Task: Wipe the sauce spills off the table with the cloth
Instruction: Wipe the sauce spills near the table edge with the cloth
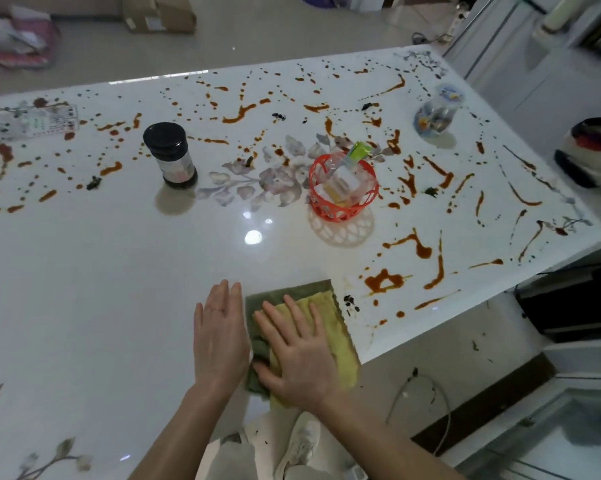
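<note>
Glossy white table (101,271), floral print; orange-brown sauce spills (383,280) across the far and right parts. Green-yellow cloth (330,327) lies folded at the near edge, just left of a spill. Right hand (299,355) flat on it, fingers spread; left hand (219,337) flat on the table just beside it. Black-lidded jar (170,155) and orange basket (326,202) mid-table. Cardboard box (160,12) on the floor behind.

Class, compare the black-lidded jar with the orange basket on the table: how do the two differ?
The jar is closed by a black lid; the basket is open-topped, with packets sticking out. The jar has solid walls; the basket has lattice walls. The jar is narrower, the basket wider. Both stand upright on the table.
</note>
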A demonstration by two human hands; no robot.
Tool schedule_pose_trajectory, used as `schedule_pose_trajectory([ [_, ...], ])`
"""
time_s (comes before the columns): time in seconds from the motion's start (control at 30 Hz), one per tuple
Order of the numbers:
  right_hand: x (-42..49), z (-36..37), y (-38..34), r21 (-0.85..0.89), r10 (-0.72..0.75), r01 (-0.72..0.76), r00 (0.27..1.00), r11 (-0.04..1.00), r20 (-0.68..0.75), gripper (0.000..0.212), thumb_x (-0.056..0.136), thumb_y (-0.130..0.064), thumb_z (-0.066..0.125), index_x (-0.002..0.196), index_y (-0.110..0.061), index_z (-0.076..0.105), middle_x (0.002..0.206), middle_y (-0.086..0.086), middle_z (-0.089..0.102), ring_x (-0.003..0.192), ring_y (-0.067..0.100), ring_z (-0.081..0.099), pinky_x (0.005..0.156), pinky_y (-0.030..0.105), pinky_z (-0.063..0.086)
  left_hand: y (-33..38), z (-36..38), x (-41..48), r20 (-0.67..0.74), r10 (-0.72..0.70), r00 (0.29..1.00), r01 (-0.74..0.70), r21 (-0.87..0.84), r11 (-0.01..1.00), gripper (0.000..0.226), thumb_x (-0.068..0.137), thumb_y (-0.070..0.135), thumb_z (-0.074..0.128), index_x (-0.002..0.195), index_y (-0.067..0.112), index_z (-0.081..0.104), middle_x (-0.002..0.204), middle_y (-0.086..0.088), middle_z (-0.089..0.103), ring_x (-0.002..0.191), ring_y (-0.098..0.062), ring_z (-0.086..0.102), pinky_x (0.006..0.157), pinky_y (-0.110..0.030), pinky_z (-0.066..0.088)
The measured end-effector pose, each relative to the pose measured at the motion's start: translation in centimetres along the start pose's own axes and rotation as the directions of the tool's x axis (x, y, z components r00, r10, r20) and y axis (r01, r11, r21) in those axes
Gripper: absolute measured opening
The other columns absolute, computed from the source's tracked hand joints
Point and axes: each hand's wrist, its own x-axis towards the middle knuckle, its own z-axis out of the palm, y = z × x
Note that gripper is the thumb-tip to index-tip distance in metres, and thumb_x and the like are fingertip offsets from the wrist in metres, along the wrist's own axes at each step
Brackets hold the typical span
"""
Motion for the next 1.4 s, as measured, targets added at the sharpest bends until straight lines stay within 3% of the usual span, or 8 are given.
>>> schedule_pose_trajectory([
  [0.2, -1.1, -0.8, 5.7, -0.054, -0.295, 0.297, 0.954, 0.953, 0.054, 0.07, 0.094, -0.062, 0.045, 0.154, -0.03, 0.03, 0.163, -0.006, 0.026, 0.153, 0.023, 0.012, 0.121, 0.056, 0.01, 0.2, -0.1, -0.3, 0.023, -0.081, 0.996, 0.082, -0.022, 0.996, 0.052, 0.091, 0.0, 0.041, 0.142, 0.004, 0.032, 0.15, -0.017, 0.028, 0.139, -0.03, 0.026, 0.116, -0.044, 0.015],
  [0.33, -0.5, -1.1, 5.3, 0.008, -0.092, 0.092, 0.996, 0.996, 0.002, 0.065, 0.094, -0.059, 0.041, 0.152, -0.029, 0.036, 0.16, -0.006, 0.032, 0.151, 0.023, 0.02, 0.119, 0.058, 0.016, 0.1, -0.2, 0.2, 0.084, -0.117, 0.989, 0.116, 0.026, 0.993, 0.044, 0.084, -0.004, 0.045, 0.128, -0.004, 0.047, 0.138, -0.023, 0.043, 0.123, -0.04, 0.042, 0.103, -0.055, 0.034],
  [0.47, -0.2, -0.2, 1.0, 0.001, 0.078, -0.078, 0.997, 0.997, 0.004, 0.071, 0.092, -0.059, 0.04, 0.153, -0.024, 0.032, 0.16, 0.0, 0.033, 0.15, 0.03, 0.021, 0.117, 0.063, 0.017, -0.3, -0.8, 1.0, 0.119, -0.1, 0.988, 0.087, 0.106, 0.991, 0.045, 0.084, -0.005, 0.044, 0.128, 0.002, 0.049, 0.14, -0.02, 0.043, 0.123, -0.038, 0.043, 0.105, -0.051, 0.033],
  [0.73, 2.8, 1.2, -3.7, -0.024, 0.116, -0.116, 0.993, 0.993, 0.027, 0.071, 0.092, -0.06, 0.031, 0.152, -0.023, 0.034, 0.158, 0.0, 0.036, 0.149, 0.031, 0.025, 0.117, 0.062, 0.02, -0.5, -4.0, 2.8, 0.197, -0.121, 0.973, 0.142, -0.094, 0.985, 0.035, 0.099, 0.016, 0.037, 0.13, 0.012, 0.052, 0.132, -0.011, 0.054, 0.118, -0.03, 0.051, 0.097, -0.037, 0.038],
  [0.83, 3.9, 2.0, -5.4, 0.011, 0.068, -0.068, 0.997, 0.998, 0.032, 0.069, 0.093, -0.058, 0.033, 0.152, -0.022, 0.035, 0.159, 0.001, 0.035, 0.149, 0.032, 0.024, 0.117, 0.063, 0.017, -2.3, -5.8, 2.6, 0.116, -0.212, 0.97, 0.232, -0.203, 0.951, 0.038, 0.099, 0.014, 0.038, 0.136, 0.012, 0.044, 0.131, -0.011, 0.056, 0.119, -0.028, 0.051, 0.1, -0.035, 0.038],
  [1.1, 2.8, 2.8, -8.8, 0.018, -0.214, 0.214, 0.964, 0.977, 0.158, 0.09, 0.083, -0.071, 0.045, 0.155, -0.02, 0.026, 0.164, 0.003, 0.022, 0.152, 0.036, 0.009, 0.118, 0.064, 0.012, -4.0, -6.3, 0.8, -0.029, -0.299, 0.954, 0.292, -0.155, 0.944, 0.037, 0.095, 0.007, 0.038, 0.13, 0.009, 0.05, 0.13, -0.013, 0.054, 0.116, -0.026, 0.051, 0.096, -0.034, 0.039],
  [1.27, 0.5, 2.2, -3.2, 0.013, -0.43, 0.43, 0.9, 0.903, 0.077, 0.079, 0.089, -0.069, 0.045, 0.154, -0.028, 0.031, 0.162, -0.004, 0.028, 0.152, 0.026, 0.017, 0.12, 0.058, 0.014, -2.9, -5.4, 1.0, -0.034, -0.296, 0.955, 0.285, -0.183, 0.941, 0.034, 0.096, 0.009, 0.042, 0.128, 0.007, 0.052, 0.129, -0.014, 0.053, 0.115, -0.027, 0.051, 0.096, -0.034, 0.038],
  [1.4, -0.7, 0.0, 5.0, -0.016, -0.34, 0.339, 0.94, 0.941, -0.016, 0.069, 0.092, -0.066, 0.046, 0.15, -0.03, 0.041, 0.158, -0.006, 0.036, 0.149, 0.022, 0.026, 0.12, 0.053, 0.019, -2.2, -4.8, 1.0, -0.035, -0.297, 0.954, 0.285, -0.188, 0.94, 0.032, 0.096, 0.009, 0.042, 0.125, 0.005, 0.054, 0.129, -0.015, 0.053, 0.115, -0.029, 0.051, 0.096, -0.037, 0.04],
])
